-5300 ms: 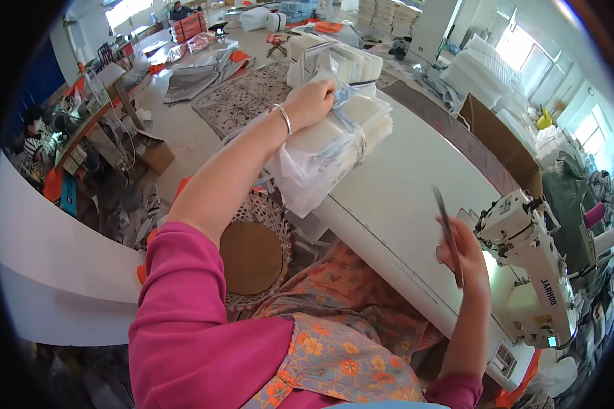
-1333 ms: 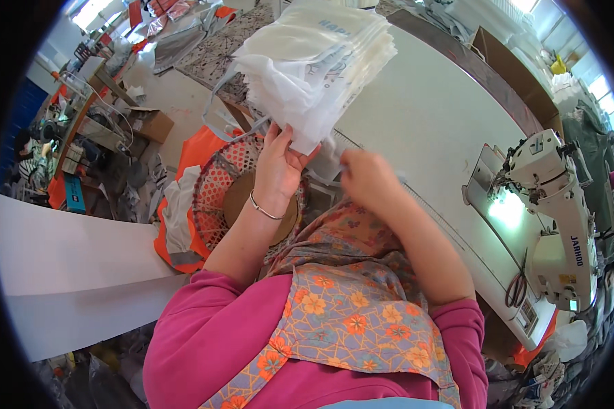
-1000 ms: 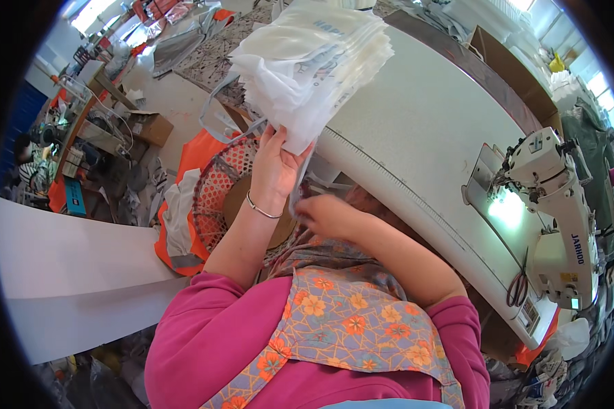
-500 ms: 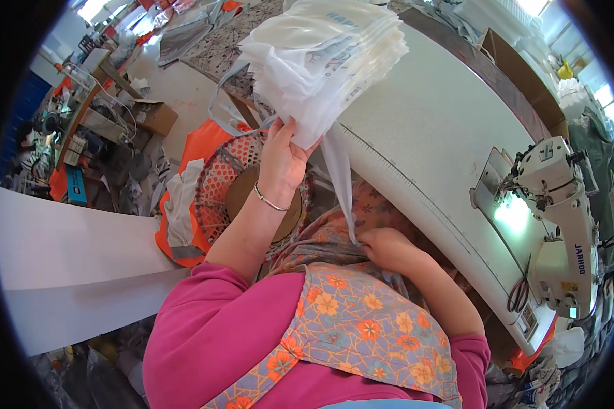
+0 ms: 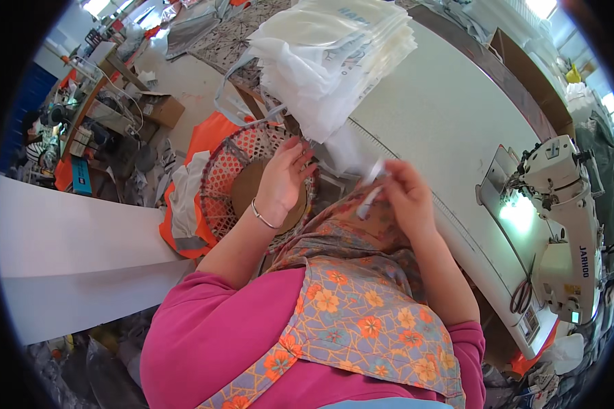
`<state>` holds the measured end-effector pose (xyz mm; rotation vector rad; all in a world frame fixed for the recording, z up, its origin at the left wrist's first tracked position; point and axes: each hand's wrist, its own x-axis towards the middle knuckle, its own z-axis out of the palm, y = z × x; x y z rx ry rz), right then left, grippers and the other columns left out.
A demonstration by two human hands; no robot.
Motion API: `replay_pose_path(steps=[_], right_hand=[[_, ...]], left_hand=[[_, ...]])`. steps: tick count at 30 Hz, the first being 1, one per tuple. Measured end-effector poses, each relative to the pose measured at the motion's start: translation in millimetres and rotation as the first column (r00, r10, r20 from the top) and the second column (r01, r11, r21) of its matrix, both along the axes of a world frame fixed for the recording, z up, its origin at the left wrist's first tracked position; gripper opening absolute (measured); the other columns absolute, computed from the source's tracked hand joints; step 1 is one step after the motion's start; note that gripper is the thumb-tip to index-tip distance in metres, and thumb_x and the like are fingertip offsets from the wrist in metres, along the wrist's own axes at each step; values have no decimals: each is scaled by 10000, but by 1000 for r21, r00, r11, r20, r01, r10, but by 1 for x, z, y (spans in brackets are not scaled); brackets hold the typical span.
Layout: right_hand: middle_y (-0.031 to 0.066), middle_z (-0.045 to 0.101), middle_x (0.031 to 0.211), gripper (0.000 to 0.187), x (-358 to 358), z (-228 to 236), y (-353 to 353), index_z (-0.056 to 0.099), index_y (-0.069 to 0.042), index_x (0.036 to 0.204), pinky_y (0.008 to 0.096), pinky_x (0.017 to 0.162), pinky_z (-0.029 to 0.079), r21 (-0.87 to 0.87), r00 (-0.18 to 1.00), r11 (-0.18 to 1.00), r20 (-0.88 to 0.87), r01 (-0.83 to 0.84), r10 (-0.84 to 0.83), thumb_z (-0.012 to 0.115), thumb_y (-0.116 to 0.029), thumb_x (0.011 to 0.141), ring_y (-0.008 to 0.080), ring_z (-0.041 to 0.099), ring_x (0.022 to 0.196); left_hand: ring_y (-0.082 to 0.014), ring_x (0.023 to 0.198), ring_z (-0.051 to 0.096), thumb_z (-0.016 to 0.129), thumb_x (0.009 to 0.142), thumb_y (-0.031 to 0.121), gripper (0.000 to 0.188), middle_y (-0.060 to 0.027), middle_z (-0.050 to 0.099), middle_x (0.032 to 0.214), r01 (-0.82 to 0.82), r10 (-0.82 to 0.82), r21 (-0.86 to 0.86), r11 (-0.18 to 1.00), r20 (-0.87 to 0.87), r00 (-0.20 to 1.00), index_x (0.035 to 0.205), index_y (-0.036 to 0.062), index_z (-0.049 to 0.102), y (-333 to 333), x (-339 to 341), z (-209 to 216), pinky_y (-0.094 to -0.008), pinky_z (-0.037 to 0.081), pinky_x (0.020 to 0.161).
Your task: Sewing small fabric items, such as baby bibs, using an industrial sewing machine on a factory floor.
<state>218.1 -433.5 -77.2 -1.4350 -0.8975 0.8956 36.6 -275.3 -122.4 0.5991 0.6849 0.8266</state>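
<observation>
The right hand [image 5: 404, 198] has come back up from the lap, where it was half a second ago, and its fingers [image 5: 387, 178] now pinch a narrow white strip [image 5: 370, 193] that hangs just below the fingertips. The left hand [image 5: 283, 178] stays where it was, fingers spread and loosely curled under the lower edge of the stack of white bags [image 5: 331, 58], touching its corner without clenching. The stack overhangs the near edge of the long white surface [image 5: 443, 129], just above both sets of fingers. Below the left fingers sits a round woven basket [image 5: 232, 174] with an orange cloth [image 5: 196, 140] beside it. Far off to the right of the right fingers, a white sewing machine [image 5: 559, 225] stands on the surface, scissors [image 5: 522, 294] lying next to it.
</observation>
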Motion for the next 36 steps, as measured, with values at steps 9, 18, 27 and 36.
replay_pose_path(steps=[9, 18, 27, 36], right_hand=[[222, 550, 1239, 380, -20, -57, 17, 568, 3, 1206, 389, 909, 496, -22, 755, 960, 612, -281, 235, 574, -7, 826, 335, 589, 1086], [238, 492, 1325, 405, -3, -77, 6, 557, -12, 1223, 446, 987, 436, -172, 465, 976, 859, -130, 213, 578, -86, 826, 404, 527, 1156], [190, 591, 1198, 254, -9, -43, -62, 637, -15, 1083, 397, 832, 521, -170, 740, 972, 630, -164, 235, 622, -71, 836, 378, 610, 1020], [186, 630, 1112, 217, 14, -42, -127, 638, 26, 1044, 361, 804, 526, -77, 846, 997, 532, 20, 24, 632, -12, 830, 334, 636, 982]], left_hand=[[-156, 943, 614, 620, 901, 162, 317, -48, 649, 1031, 201, -187, 160, 966, -102, 977, 1188, 51, 545, 9, 16, -34, -300, 498, 762], [-182, 908, 601, 570, 898, 53, 222, -110, 636, 1015, 116, 380, 763, 636, -440, 814, 1112, 2, 602, 17, -14, -39, -283, 473, 835], [-331, 990, 603, 648, 838, 104, 290, -185, 637, 1072, 330, 588, 866, -376, -52, 807, 1079, -52, 613, 43, 12, 184, -377, 467, 904], [-355, 986, 623, 638, 835, 461, 597, -225, 647, 1067, 757, 745, 499, -421, -285, 602, 1109, -70, 618, 51, 80, 211, -412, 499, 877]])
